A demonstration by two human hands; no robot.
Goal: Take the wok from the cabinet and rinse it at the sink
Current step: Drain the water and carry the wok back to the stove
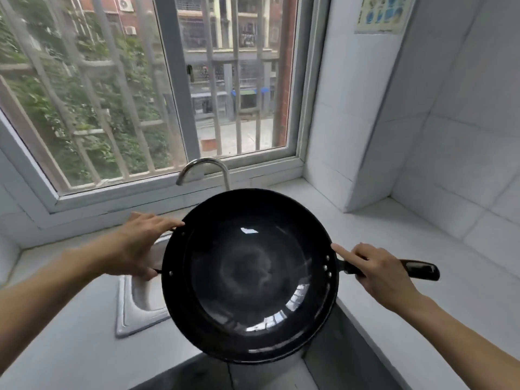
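Note:
A large black wok (pixel 250 277) hangs level in mid-air over the steel sink (pixel 135 305), hiding most of the basin. My left hand (pixel 140 243) grips the small helper handle on the wok's left rim. My right hand (pixel 377 271) is closed around the long dark handle that points right, with the index finger stretched toward the rim. The wok's inside is shiny and holds nothing. The curved chrome faucet (pixel 202 170) rises just behind the wok's far rim, its spout turned left. No water is seen running.
A barred window (pixel 168 94) fills the wall behind the sink, above a tiled sill. A white tiled counter (pixel 408 235) runs on the right into a tiled corner. A poster (pixel 382 12) hangs high on the right wall. The counter's front edge lies below the wok.

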